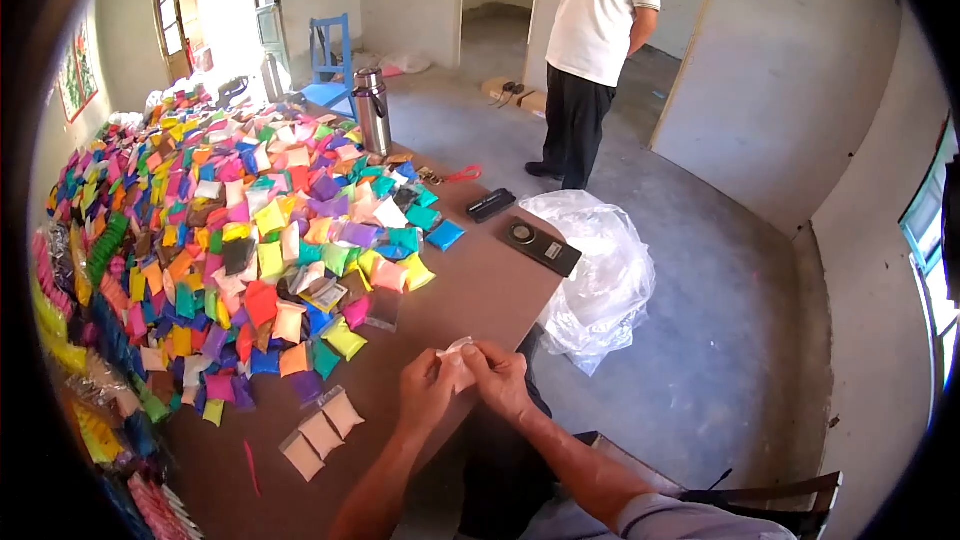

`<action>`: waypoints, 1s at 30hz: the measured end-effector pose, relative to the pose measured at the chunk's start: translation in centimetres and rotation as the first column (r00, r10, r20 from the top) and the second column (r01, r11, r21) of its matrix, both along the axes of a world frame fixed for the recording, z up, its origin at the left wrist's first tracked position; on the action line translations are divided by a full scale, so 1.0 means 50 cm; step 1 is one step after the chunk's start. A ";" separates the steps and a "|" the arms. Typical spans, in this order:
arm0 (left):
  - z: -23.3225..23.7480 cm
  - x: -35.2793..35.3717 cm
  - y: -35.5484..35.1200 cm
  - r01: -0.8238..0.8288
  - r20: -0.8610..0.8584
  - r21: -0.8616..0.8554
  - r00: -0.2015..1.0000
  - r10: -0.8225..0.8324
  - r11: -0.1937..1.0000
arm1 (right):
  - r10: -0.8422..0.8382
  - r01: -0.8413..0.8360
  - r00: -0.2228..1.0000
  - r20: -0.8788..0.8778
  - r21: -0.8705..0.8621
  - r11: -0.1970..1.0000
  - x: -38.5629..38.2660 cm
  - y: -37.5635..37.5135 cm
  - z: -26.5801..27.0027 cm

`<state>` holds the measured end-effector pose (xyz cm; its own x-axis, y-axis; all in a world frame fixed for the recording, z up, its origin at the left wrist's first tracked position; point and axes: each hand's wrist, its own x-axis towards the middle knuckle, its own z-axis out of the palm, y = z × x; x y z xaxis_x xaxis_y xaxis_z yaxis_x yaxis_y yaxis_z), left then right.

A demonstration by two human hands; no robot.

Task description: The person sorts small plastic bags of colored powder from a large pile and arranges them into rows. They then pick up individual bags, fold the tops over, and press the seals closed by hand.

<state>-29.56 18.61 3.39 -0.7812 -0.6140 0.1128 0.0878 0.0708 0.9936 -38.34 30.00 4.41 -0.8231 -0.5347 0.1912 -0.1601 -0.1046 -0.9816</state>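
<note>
Between my two hands is a small pale-pink packet, pinched near the table's front edge. My left hand grips its left side with closed fingers. The right side is held by my right hand, thumb on top. My fingers cover part of the packet. Left of my hands, a short row of peach-coloured packets in clear film lies on the brown table. Beyond them spreads a big heap of small colourful packets.
A small digital scale and a black case lie at the table's right edge. A steel thermos stands behind. Clear plastic sheeting sits on the floor. A person stands beyond, near a blue chair.
</note>
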 end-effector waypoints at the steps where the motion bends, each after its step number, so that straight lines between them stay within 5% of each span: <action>1: -0.002 0.001 -0.001 0.004 -0.005 -0.003 1.000 -0.004 1.000 | 0.027 -0.027 0.999 0.017 -0.001 1.000 -0.001 0.000 0.003; 10: 0.025 0.006 0.002 -0.047 0.066 -0.236 0.996 0.065 0.971 | 0.104 -0.100 0.990 0.099 -0.048 0.994 -0.007 -0.010 -0.029; 12: 0.050 0.005 0.020 -0.073 0.017 -0.070 0.997 0.074 0.995 | 0.101 -0.095 0.989 0.107 -0.064 0.993 -0.009 -0.012 -0.040; 17: -0.005 0.011 -0.005 -0.064 0.065 -0.104 0.995 0.071 0.992 | 0.092 -0.095 0.994 -0.063 -0.049 0.994 -0.012 -0.017 -0.069; 21: -0.026 0.028 -0.003 -0.107 0.108 -0.102 0.987 0.118 0.989 | 0.164 -0.163 0.986 0.029 -0.049 0.985 0.005 0.008 -0.022; 25: -0.011 0.080 0.033 -0.125 0.108 -0.212 0.983 0.150 0.969 | 0.114 -0.125 0.978 -0.174 -0.053 0.991 0.030 0.032 -0.003; 28: -0.007 0.110 0.056 -0.198 0.120 -0.149 0.969 0.217 0.969 | 0.131 -0.149 0.970 -0.205 -0.074 0.986 0.038 0.047 -0.017; 30: 0.032 0.129 0.097 -0.229 0.140 0.083 0.966 0.216 0.970 | 0.199 -0.209 0.965 -0.173 -0.044 0.977 0.053 0.044 -0.046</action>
